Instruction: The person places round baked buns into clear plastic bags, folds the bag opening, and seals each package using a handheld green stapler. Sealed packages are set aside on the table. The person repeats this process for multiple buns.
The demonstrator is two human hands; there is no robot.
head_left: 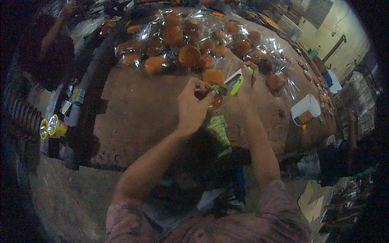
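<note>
My left hand (194, 107) pinches a small dark green piece (219, 90) at the gathered neck of a clear bag, with a round golden-brown item (214, 104) just below it. My right hand (245, 85) grips a white and lime-green stapler-like tool (237, 81), its jaws close to the right of that piece. Another bagged brown piece (212, 76) lies just beyond my fingers. Below my left hand, a green-and-yellow printed strip (216, 133) lies at the table's near edge.
Many bagged brown rounds (174, 36) cover the far part of the brown table (133, 113). A white cup (304, 108) lies at the right. Yellow-rimmed containers (54, 125) sit on the left ledge. Another person's arm (50, 34) shows at the upper left.
</note>
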